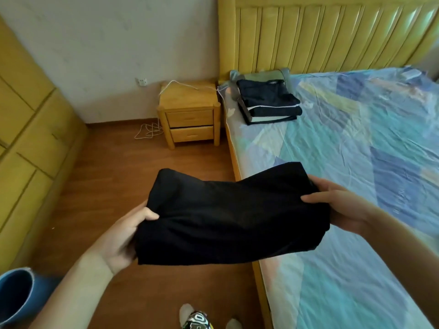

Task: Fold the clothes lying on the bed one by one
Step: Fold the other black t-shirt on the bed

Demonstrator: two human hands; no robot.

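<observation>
From the head view we hold a folded black garment in the air with both hands, above the wooden floor and overlapping the left edge of the bed. Our left hand has its grip clamped on the garment's near left end, thumb on top of the cloth and the fingers hidden underneath. Our right hand has its grip clamped on the right end, thumb lying over the top and fingers curled round the far edge. The garment sags a little between the two hands. Near the bed's far left corner, by the yellow headboard, a stack of folded dark clothes rests on the patterned sheet. A wooden nightstand stands just beside that corner, with a white cable trailing onto the floor.
</observation>
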